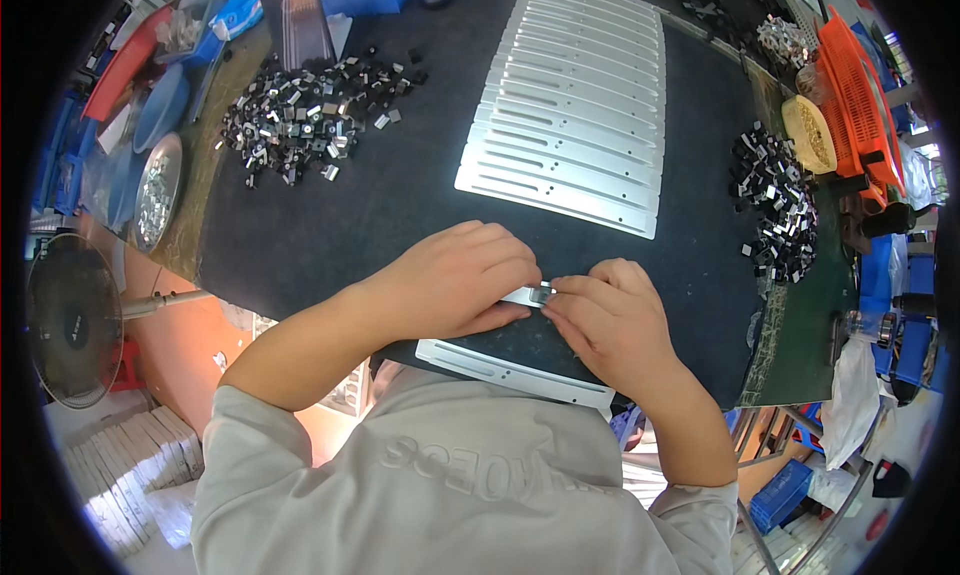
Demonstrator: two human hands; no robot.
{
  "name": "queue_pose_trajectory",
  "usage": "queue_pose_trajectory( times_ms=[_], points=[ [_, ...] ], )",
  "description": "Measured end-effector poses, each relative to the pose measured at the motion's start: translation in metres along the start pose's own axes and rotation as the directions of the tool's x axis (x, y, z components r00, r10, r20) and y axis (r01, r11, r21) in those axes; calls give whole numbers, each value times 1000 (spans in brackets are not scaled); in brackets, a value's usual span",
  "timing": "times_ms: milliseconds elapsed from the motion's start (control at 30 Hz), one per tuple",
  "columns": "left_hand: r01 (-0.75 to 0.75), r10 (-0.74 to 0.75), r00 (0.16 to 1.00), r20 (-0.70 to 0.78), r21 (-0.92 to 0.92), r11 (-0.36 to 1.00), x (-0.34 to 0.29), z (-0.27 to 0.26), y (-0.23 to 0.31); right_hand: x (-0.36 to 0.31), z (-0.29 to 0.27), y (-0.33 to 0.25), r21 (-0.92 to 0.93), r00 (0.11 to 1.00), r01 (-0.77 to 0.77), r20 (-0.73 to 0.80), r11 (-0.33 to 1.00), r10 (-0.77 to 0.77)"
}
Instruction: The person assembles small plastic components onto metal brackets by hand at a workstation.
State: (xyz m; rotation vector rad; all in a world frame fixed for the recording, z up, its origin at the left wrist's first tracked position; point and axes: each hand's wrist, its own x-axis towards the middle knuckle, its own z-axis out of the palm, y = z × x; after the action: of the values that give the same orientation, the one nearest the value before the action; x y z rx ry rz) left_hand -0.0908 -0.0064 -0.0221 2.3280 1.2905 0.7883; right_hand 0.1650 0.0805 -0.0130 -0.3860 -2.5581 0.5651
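Note:
Close together over the dark work mat, my left hand [462, 280] and my right hand [618, 323] meet at a short silvery metal piece [518, 296]. Its left part is covered by my left fingers, which are closed on it. At its right end sits a small dark and shiny clip-like part [541, 294], pinched by my right thumb and fingertips. Nearer to me, a slotted silvery metal strip [510, 373] lies along the front edge of the table. Beyond my hands, several similar metal strips [565, 160] lie side by side in a long row.
Piles of small black and silver parts lie at left [290, 125] and right [778, 210]. A round metal dish [158, 193] stands at the left table edge. A yellow bowl [810, 135] and an orange basket [855, 100] are at far right. A fan [75, 320] stands beyond the left edge.

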Motion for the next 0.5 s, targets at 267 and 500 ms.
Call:
queue_pose_trajectory(
  times_ms=[267, 500],
  points=[
    [-33, 33, 998, -48, 1, 999, -2, 2, 0, 4, -10, -1, 22, 996, 31, 80, 999, -33],
    [-72, 68, 996, 61, 70, 995, 4, -1, 2, 7, -17, 13, -19, 988, -110, 108, 994, 112]
  ],
)
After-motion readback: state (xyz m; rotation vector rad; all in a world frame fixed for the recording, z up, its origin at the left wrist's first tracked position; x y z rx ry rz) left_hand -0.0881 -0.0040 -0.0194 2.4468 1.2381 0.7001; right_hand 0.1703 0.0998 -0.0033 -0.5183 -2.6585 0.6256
